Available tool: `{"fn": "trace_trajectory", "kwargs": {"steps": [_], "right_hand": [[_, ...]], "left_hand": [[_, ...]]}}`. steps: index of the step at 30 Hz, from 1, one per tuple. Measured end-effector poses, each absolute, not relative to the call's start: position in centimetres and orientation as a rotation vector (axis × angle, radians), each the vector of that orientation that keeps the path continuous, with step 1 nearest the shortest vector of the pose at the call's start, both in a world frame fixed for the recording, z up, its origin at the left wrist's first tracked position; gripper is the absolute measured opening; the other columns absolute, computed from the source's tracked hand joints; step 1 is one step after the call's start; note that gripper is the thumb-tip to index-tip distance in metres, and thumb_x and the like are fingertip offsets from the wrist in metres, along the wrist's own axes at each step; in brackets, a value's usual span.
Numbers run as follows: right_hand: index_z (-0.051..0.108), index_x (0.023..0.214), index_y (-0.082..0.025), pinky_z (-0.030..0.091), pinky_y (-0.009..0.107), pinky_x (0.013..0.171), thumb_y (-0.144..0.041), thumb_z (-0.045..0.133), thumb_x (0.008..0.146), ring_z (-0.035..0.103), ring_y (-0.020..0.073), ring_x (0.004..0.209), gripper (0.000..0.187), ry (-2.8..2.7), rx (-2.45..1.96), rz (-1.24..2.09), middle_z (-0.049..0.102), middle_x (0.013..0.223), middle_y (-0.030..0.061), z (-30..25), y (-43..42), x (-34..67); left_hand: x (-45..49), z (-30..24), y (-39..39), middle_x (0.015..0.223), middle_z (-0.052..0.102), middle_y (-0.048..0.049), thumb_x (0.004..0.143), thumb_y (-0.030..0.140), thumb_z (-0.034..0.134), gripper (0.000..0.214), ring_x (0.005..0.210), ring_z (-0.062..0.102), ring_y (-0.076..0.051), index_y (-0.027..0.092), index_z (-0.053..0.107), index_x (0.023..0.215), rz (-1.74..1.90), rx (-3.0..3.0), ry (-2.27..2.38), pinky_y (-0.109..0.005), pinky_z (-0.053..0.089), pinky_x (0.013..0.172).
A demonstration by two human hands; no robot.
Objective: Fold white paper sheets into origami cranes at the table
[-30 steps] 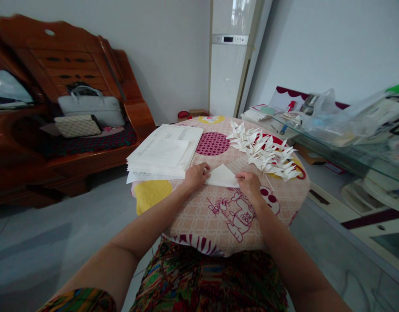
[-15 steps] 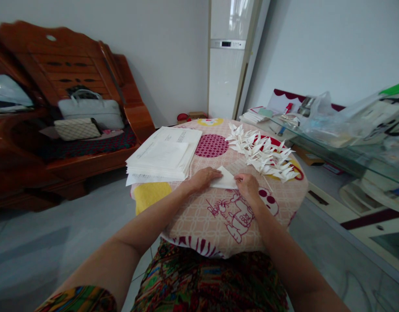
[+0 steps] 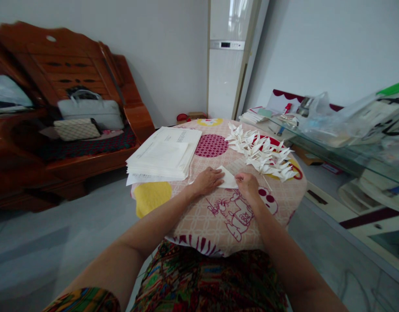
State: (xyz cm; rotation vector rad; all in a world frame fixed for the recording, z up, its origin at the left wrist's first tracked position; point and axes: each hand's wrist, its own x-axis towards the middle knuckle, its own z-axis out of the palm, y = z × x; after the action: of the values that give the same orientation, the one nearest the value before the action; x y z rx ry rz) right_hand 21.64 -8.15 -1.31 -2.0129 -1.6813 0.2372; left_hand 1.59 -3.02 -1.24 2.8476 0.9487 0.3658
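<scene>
The folded paper (image 3: 228, 178) lies flat on the patterned tablecloth (image 3: 189, 219), to the right of the paper stack (image 3: 163, 149) and a little nearer the person than its middle. Its visible part is a white triangle, 1 point aimed away from the person and its long edge running sideways, roughly from 1 hand to the other.

The paper sits between the 2 hands, and both touch it, so neither is clearly nearer. The left hand (image 3: 208, 180), on the side towards the paper stack, lies palm down with its fingers nearly straight and close together, resting over the left part and hiding that end. The right hand (image 3: 247, 185), on the side away from the paper stack, has its fingers curled in and seems to pinch the right corner; the thumb's exact place cannot be made out.

Farther right from the paper stack, past the folded paper, spreads a cluster of pointed white paper figures (image 3: 261, 151). Beyond the paper stack's left side stands a wooden seat (image 3: 137, 112).
</scene>
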Motion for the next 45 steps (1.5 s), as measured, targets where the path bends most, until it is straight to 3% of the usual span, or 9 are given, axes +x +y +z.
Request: {"fn": "trace_trajectory", "kwargs": {"steps": [3, 10, 20, 24, 27, 31, 34, 45], "right_hand": [[0.081, 0.091, -0.022, 0.050, 0.030, 0.077, -0.017, 0.059, 0.081, 0.070, 0.0227, 0.087, 0.024, -1.683, -2.015, 0.231, 0.079, 0.092, 0.0080, -1.3, -8.1, 21.5], [0.080, 0.092, -0.023, 0.050, 0.030, 0.076, -0.021, 0.061, 0.082, 0.071, 0.0234, 0.088, 0.022, -1.650, -2.049, 0.271, 0.079, 0.094, 0.0078, -1.0, -8.5, 21.6], [0.078, 0.095, -0.018, 0.048, 0.027, 0.072, -0.016, 0.062, 0.081, 0.070, 0.0196, 0.079, 0.022, -1.622, -1.937, 0.414, 0.078, 0.085, 0.0049, -1.2, -10.4, 24.7], [0.076, 0.093, -0.015, 0.045, 0.030, 0.076, -0.012, 0.059, 0.083, 0.067, 0.0233, 0.088, 0.020, -1.623, -2.122, 0.030, 0.076, 0.091, 0.0113, 0.0, -11.0, 24.0], [0.074, 0.091, -0.013, 0.042, 0.033, 0.081, -0.010, 0.051, 0.087, 0.064, 0.0254, 0.093, 0.023, -1.772, -1.965, -0.238, 0.073, 0.093, 0.0155, 1.3, -11.2, 21.4], [0.075, 0.090, -0.015, 0.042, 0.029, 0.077, -0.013, 0.051, 0.090, 0.065, 0.0218, 0.087, 0.024, -1.971, -1.835, 0.058, 0.075, 0.093, 0.0122, 1.8, -10.2, 17.7], [0.076, 0.084, -0.015, 0.042, 0.026, 0.073, -0.011, 0.059, 0.084, 0.067, 0.0196, 0.084, 0.018, -1.945, -1.938, 0.366, 0.076, 0.088, 0.0100, 1.0, -9.3, 17.0], [0.077, 0.079, -0.017, 0.040, 0.024, 0.062, -0.014, 0.068, 0.073, 0.066, 0.0172, 0.070, 0.012, -1.857, -2.036, 0.537, 0.075, 0.075, 0.0060, 0.6, -8.7, 17.9]], "left_hand": [[1.6, -1.3, -3.1, 0.133, 0.062, -0.0145, 0.103, 0.033, 0.038, 0.036, 0.119, 0.059, -0.024, 0.014, 0.058, 0.127, 0.314, 2.903, 0.906, -0.039, 0.037, 0.105], [1.7, -1.2, -3.5, 0.137, 0.060, -0.0129, 0.098, 0.039, 0.051, 0.039, 0.119, 0.059, -0.025, 0.017, 0.058, 0.129, 0.313, 2.891, 1.006, -0.040, 0.037, 0.106], [1.0, -2.1, -3.3, 0.150, 0.050, -0.0178, 0.097, 0.041, 0.051, 0.055, 0.137, 0.049, -0.028, 0.012, 0.051, 0.143, 0.387, 2.816, 0.976, -0.044, 0.034, 0.113], [1.0, -2.2, -3.2, 0.150, 0.050, -0.0179, 0.096, 0.043, 0.053, 0.056, 0.138, 0.049, -0.028, 0.013, 0.051, 0.143, 0.403, 2.812, 0.959, -0.045, 0.035, 0.113], [1.0, -2.1, -3.3, 0.149, 0.051, -0.0186, 0.095, 0.043, 0.055, 0.055, 0.137, 0.050, -0.029, 0.013, 0.053, 0.141, 0.415, 2.813, 0.965, -0.045, 0.036, 0.113], [1.1, -1.9, -3.3, 0.145, 0.056, -0.0156, 0.094, 0.037, 0.056, 0.046, 0.134, 0.052, -0.027, 0.017, 0.057, 0.136, 0.431, 2.830, 0.890, -0.044, 0.036, 0.112], [1.0, -2.0, -3.2, 0.143, 0.057, -0.0143, 0.095, 0.038, 0.055, 0.043, 0.134, 0.051, -0.028, 0.019, 0.059, 0.133, 0.437, 2.822, 0.878, -0.046, 0.037, 0.112], [0.8, -2.4, -3.1, 0.147, 0.053, -0.0177, 0.092, 0.037, 0.056, 0.052, 0.136, 0.051, -0.029, 0.014, 0.056, 0.139, 0.426, 2.824, 0.944, -0.046, 0.037, 0.112]]}}
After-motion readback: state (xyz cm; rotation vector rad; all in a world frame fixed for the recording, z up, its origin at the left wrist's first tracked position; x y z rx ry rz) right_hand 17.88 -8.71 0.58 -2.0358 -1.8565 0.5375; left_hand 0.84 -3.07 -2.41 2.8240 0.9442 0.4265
